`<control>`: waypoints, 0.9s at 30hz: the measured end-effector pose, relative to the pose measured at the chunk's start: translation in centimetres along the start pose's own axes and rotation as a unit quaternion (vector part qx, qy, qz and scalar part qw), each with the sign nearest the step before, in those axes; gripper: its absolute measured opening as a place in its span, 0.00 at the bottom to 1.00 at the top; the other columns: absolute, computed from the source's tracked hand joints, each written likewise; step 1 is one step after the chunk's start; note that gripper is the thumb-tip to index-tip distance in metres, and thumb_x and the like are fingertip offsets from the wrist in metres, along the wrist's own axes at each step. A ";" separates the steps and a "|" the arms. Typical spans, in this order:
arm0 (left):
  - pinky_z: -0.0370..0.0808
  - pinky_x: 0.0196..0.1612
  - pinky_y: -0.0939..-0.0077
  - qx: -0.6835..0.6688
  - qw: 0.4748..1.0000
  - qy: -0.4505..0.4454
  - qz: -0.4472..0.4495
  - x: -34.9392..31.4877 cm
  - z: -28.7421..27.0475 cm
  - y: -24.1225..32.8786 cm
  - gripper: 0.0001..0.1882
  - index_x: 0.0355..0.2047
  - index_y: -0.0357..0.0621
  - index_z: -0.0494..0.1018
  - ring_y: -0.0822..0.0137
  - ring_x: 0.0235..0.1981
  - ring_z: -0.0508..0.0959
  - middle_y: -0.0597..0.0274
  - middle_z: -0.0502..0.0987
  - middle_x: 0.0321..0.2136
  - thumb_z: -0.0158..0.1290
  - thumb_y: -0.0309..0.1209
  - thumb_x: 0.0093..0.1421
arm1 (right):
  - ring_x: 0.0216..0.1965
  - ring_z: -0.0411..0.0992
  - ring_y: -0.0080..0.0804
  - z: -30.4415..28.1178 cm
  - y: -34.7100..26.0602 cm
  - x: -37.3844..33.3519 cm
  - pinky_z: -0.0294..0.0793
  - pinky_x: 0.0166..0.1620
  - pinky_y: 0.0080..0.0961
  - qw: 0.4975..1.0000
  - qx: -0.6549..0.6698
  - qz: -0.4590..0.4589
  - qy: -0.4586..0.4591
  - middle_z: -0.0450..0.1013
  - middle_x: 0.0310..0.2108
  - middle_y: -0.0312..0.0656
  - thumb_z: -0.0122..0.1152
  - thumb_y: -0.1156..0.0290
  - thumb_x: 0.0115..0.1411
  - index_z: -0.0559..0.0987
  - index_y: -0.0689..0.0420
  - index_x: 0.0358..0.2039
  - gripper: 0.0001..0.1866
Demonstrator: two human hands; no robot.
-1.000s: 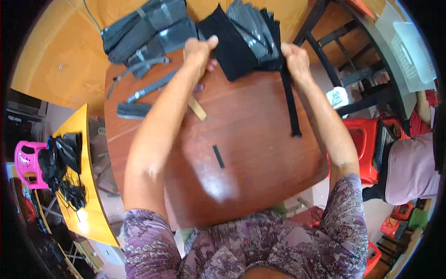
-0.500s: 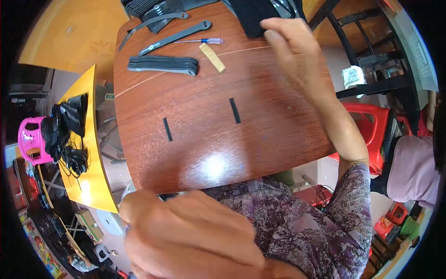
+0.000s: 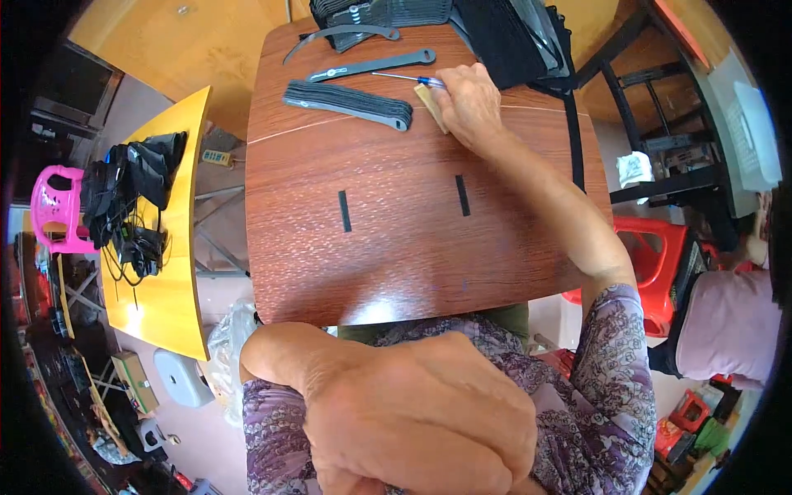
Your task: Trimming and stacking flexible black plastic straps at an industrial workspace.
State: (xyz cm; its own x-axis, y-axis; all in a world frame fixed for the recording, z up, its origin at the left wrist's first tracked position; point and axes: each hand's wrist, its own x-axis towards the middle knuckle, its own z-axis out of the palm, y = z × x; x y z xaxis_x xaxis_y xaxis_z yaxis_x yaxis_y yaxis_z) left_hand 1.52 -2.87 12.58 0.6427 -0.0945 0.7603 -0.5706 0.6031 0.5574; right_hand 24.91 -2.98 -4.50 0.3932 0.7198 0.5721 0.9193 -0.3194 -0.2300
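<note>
The left hand [image 3: 425, 412] is nearest the camera, its fingers curled; whether they hold anything cannot be determined. Beyond these fingers, two short black strips [image 3: 463, 195] lie apart on the brown table [image 3: 396, 264]. Farther out, the right hand [image 3: 470, 99] has its fingers bent and close together at the handle of a screwdriver [image 3: 425, 81]; a firm grip cannot be confirmed. The shaft points left from the fingertips. A tan bar [image 3: 431, 107] lies just below these fingertips, partly covered by the hand. Left of them is a stack of grey straps [image 3: 346, 103]; beyond and to the right is black fabric [image 3: 495, 41].
</note>
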 end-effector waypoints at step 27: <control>0.65 0.44 0.61 0.848 0.445 -0.093 -0.274 -7.3 -23.8 -2.2 0.25 0.40 0.41 0.71 0.54 0.42 0.67 0.56 0.71 0.34 0.64 0.31 0.38 | 0.34 0.69 0.38 -3.9 2.5 0.2 0.69 0.40 0.31 0.990 0.129 0.038 -0.051 0.72 0.29 0.43 0.59 0.78 0.50 0.76 0.62 0.39 0.13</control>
State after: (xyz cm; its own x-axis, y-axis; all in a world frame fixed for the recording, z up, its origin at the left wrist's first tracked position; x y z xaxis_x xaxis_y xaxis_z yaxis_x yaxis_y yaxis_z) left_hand 10.24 15.38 -2.11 0.9593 -0.0183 0.2818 -0.0212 -0.9997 0.0073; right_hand 27.26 -6.05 -1.92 0.4497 0.7625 0.4651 0.8551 -0.2172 -0.4708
